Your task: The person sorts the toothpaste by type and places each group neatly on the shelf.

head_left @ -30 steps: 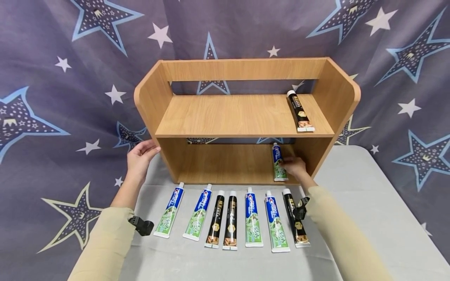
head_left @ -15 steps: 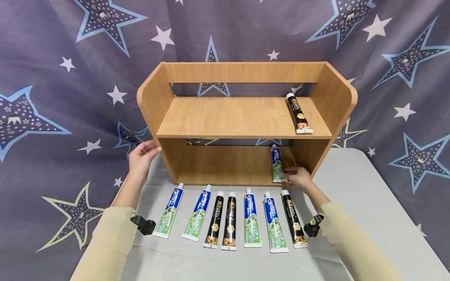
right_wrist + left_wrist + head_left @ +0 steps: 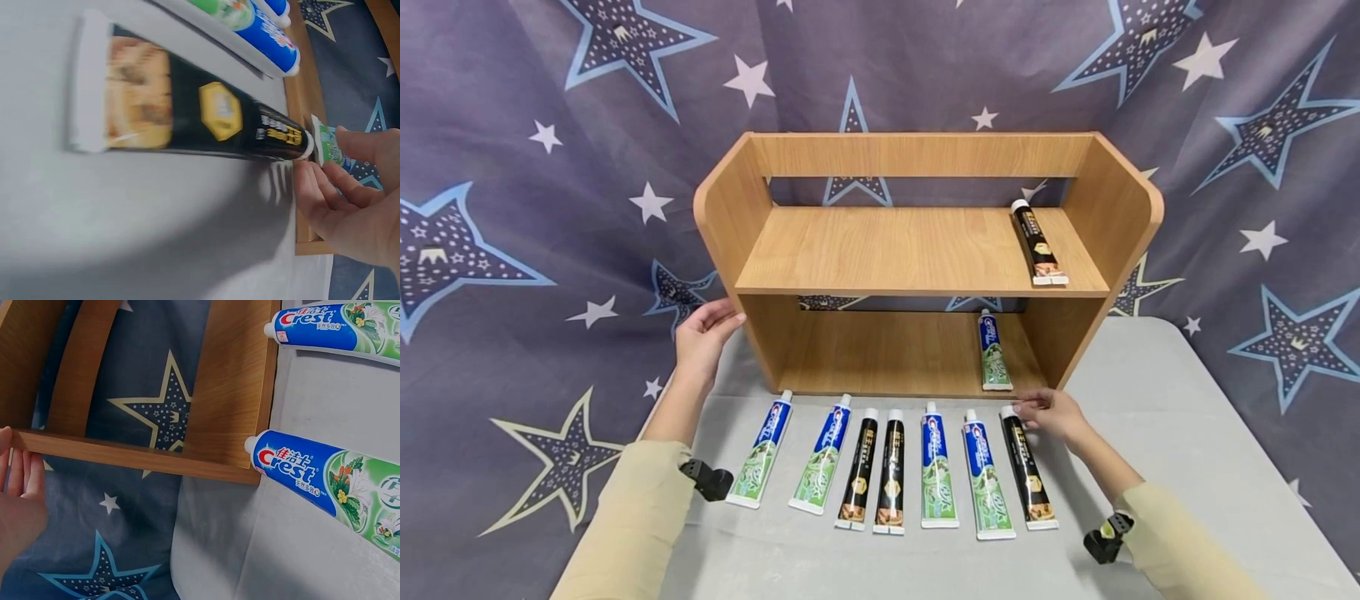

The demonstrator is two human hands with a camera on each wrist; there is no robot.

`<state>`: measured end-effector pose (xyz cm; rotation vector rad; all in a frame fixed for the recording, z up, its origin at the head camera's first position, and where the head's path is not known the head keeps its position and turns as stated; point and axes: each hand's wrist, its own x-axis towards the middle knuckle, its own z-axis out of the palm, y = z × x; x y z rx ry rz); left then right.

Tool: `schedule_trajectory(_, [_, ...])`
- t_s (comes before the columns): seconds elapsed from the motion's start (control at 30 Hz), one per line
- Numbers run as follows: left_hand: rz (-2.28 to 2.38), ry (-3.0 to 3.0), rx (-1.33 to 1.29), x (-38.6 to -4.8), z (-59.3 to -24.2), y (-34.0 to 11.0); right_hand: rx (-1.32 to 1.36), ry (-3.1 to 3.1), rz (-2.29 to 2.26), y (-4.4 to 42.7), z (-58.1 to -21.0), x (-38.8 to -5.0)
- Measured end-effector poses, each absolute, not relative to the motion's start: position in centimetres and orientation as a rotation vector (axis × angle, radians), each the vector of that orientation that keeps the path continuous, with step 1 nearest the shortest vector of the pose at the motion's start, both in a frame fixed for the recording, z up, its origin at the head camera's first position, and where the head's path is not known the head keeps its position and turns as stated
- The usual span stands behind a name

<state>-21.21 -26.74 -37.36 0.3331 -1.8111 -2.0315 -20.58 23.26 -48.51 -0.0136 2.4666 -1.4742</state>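
Observation:
In the head view, my left hand point(image 3: 702, 337) is at the left side of a two-tier wooden shelf point(image 3: 925, 292). The left wrist view shows its thumb and fingers on either side of the panel's edge point(image 3: 125, 453), pinching it. My right hand point(image 3: 1054, 414) is beside the white cap of the rightmost black toothpaste tube point(image 3: 1028, 471), thumb and fingers apart with nothing held. On the lower tier, just beyond it, lies a blue-and-green Crest toothpaste tube point(image 3: 994, 354). Another black toothpaste tube point(image 3: 1038, 244) rests on the upper tier at the right.
In front of the shelf, several tubes lie in a row on the grey tabletop point(image 3: 1157, 433), caps toward the shelf. Among them are a Crest tube point(image 3: 762, 454) at the left end and a black tube point(image 3: 891, 475) mid-row. A star-patterned curtain point(image 3: 925, 67) hangs behind.
My right hand has let go of the Crest tube on the lower tier and come out toward me, to the rightmost black tube's cap. My left hand stays at the shelf's side.

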Motion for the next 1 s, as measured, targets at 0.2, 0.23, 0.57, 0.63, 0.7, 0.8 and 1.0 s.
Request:
schedule_trajectory(0.2, [-2.047, -1.811, 0.347, -21.3, -37.3, -26.8, -0.038, 2.448, -1.485, 23.4, -48.9, -18.6])
schedule_trajectory(0.23, [-2.046, -1.812, 0.346, -21.4, -37.2, -26.8, -0.043, 2.453, -1.483, 23.4, -48.9, -18.4])
schedule_trajectory(0.57, [-2.056, -1.803, 0.354, -21.5, -37.3, -26.8, -0.137, 2.488, -1.458, 23.6, -49.4, -16.8])
schedule_trajectory(0.63, [-2.053, -1.8, 0.351, -21.5, -37.3, -26.8, -0.147, 2.515, -1.445, 23.4, -49.4, -16.6])
schedule_trajectory(0.7, [-2.058, -1.794, 0.35, -21.5, -37.3, -26.8, -0.142, 2.561, -1.418, 23.1, -49.5, -16.4])
schedule_trajectory(0.8, [-2.055, -1.798, 0.351, -21.5, -37.3, -26.7, -0.11, 2.646, -1.329, 22.8, -49.5, -16.1])
schedule_trajectory(1.0, [-2.049, -1.811, 0.369, -21.3, -37.4, -26.7, 0.003, 2.716, -1.18, 22.2, -49.5, -15.6])
